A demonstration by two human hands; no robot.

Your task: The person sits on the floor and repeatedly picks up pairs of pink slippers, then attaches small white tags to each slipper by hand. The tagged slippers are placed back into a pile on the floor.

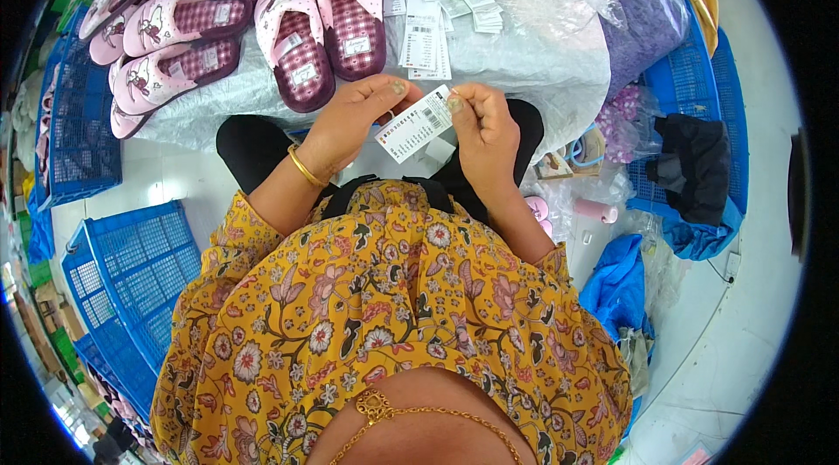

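Over my lap, a white printed hang tag is tilted between my hands. My right hand pinches its upper right corner between thumb and fingers. My left hand, with a gold bangle at the wrist, is closed with curled fingers at the tag's upper left edge; what its fingertips hold is hidden. Just beyond my left hand lies a pair of pink slippers with dark plum soles and checked insoles. Several loose white tags lie beside them on the plastic-covered work surface.
More pink slippers are heaped at the far left. Blue plastic crates stand at left and right. A purple bundle in clear plastic sits at far right, with dark cloth over the crate edge. A blue sheet lies lower right.
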